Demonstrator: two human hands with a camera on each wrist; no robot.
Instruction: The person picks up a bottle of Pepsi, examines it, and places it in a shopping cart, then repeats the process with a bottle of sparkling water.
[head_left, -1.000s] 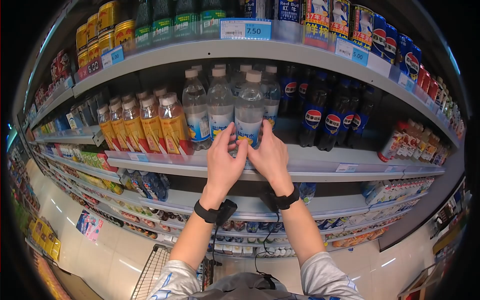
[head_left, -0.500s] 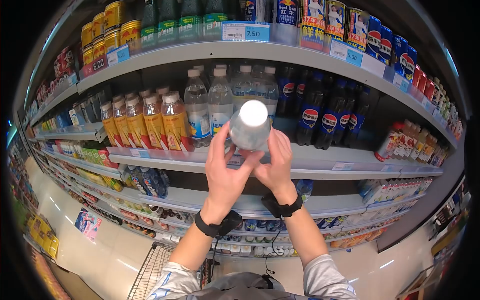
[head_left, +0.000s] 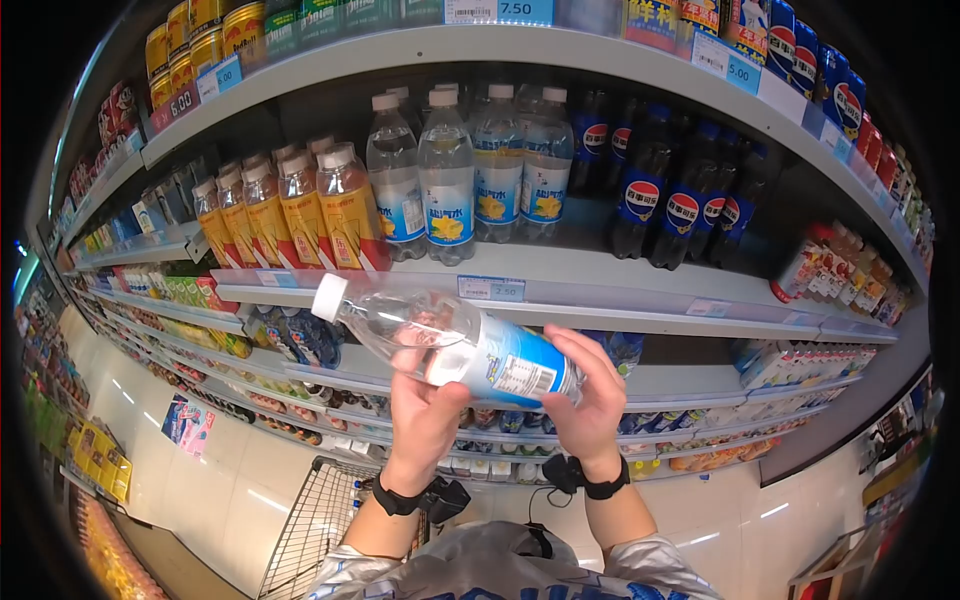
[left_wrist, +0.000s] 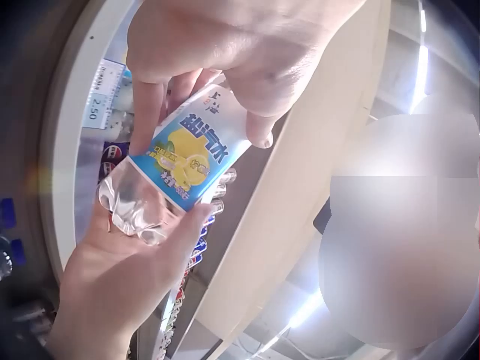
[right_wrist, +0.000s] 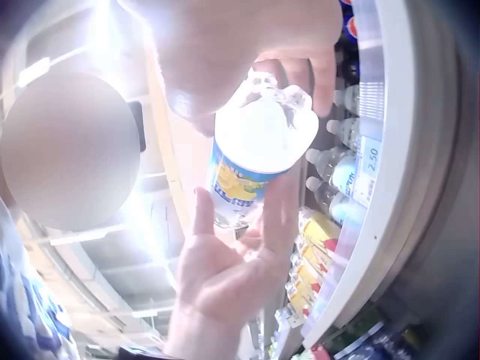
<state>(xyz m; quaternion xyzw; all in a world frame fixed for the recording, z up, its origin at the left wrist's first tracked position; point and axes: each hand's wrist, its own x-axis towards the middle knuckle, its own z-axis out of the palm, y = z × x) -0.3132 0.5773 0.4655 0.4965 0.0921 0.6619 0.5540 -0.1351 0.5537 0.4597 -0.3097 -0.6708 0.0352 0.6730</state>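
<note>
A clear plastic bottle of soda water [head_left: 505, 370] lies tilted across both hands in front of the shelf, its white cap [head_left: 330, 297] up to the left. My left hand [head_left: 420, 430] holds its middle, with the thumb in front and fingers behind, seen through the plastic. At the base end, my right hand [head_left: 592, 415] grips it between thumb and fingers. The barcode side of the label [head_left: 525, 375] faces the head camera. Lemons and large characters on the label's other side [left_wrist: 187, 150] show in the left wrist view.
Similar soda water bottles [head_left: 447, 190] stand on the shelf, between orange-labelled bottles [head_left: 350, 215] and dark Pepsi bottles [head_left: 640, 205]. A shelf edge with a price tag [head_left: 490, 289] runs just beyond the held bottle. Below left is a wire shopping cart [head_left: 310, 525].
Both hands have drawn the bottle off the shelf and back toward the body. It has turned from upright to lying sideways, cap to the left. The head view has shifted downward.
</note>
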